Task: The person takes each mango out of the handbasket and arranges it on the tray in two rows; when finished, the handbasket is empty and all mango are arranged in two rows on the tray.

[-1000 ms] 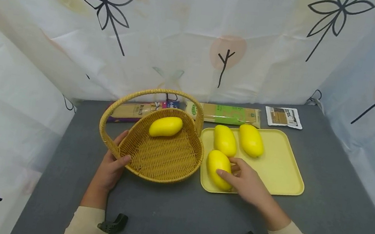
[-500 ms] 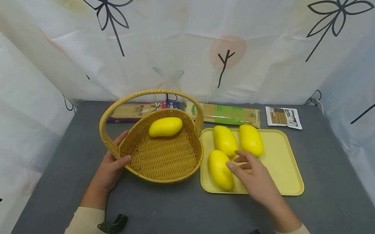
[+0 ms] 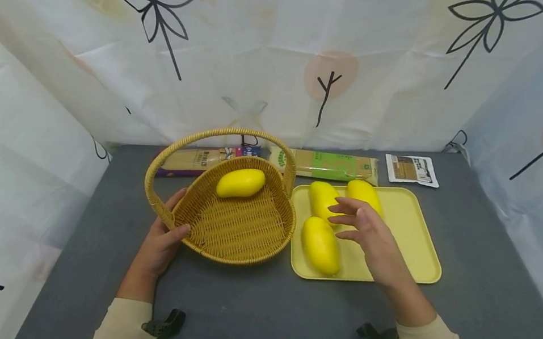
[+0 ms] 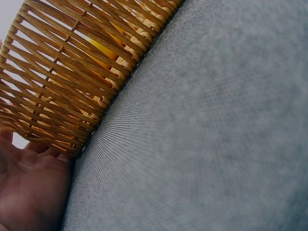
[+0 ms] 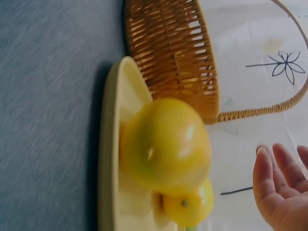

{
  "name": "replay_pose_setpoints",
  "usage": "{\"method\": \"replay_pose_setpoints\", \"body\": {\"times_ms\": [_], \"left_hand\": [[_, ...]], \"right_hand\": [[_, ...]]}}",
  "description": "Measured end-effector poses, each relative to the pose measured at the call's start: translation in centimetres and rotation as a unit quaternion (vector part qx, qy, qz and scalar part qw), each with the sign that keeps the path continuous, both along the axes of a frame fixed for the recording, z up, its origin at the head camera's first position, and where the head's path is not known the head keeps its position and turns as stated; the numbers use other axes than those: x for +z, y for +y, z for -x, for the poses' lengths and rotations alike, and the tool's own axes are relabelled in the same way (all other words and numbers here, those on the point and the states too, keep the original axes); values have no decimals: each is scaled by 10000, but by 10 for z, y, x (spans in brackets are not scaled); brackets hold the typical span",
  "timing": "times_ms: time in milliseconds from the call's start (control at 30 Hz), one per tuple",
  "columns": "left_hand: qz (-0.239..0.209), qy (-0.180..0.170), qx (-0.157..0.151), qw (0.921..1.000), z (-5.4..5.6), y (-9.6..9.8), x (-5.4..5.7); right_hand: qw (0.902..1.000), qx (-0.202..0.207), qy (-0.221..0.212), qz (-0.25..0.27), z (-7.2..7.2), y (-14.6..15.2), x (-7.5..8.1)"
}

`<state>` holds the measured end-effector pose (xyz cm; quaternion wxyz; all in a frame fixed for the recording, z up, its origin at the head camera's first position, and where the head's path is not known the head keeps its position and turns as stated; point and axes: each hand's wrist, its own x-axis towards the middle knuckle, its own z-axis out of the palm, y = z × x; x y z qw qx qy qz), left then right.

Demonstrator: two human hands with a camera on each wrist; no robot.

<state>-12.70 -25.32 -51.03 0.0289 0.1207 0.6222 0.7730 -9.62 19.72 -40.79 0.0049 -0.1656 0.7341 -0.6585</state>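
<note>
A wicker basket (image 3: 237,234) with a tall handle stands left of the middle, one yellow mango (image 3: 241,183) lying in it. My left hand (image 3: 161,244) grips the basket's left side, thumb over the rim; the left wrist view shows the palm (image 4: 33,187) against the woven wall. On the pale yellow tray (image 3: 406,239) lie three more mangoes; the nearest mango (image 3: 321,246) is at the tray's front left, with another mango (image 3: 321,199) behind it. My right hand (image 3: 375,243) hovers over the tray, fingers spread and holding nothing, partly covering the far right mango (image 3: 365,194).
Behind the basket lies a purple-edged noodle packet (image 3: 192,162), and a green-labelled packet (image 3: 333,166) lies behind the tray. A small white pouch (image 3: 412,170) is at the back right. A printed curtain (image 3: 277,50) closes off the back and sides of the grey table (image 3: 251,321).
My right hand has let go of the front mango on the tray and risen up and away from it, fingers opening. The left hand and basket have stayed put.
</note>
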Motion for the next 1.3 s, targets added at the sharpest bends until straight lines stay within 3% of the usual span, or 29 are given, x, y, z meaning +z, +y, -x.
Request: {"method": "replay_pose_setpoints", "body": {"times_ms": [167, 300, 667, 933, 1300], "left_hand": [[-41, 6, -23, 10000, -1, -1, -1], [-78, 24, -39, 10000, 0, -1, -2], [-56, 24, -35, 10000, 0, 0, 0], [5, 97, -54, 9999, -1, 0, 3], [-42, 47, 14, 10000, 0, 0, 1]], "right_hand": [[9934, 707, 68, 903, 5, -9, 1], [9873, 1105, 34, 1142, 8, -22, 2], [9842, 1553, 66, 852, 14, -57, 4], [9843, 1614, -7, 710, 21, -83, -3], [9876, 1517, -157, 371, 34, -115, 2]]}}
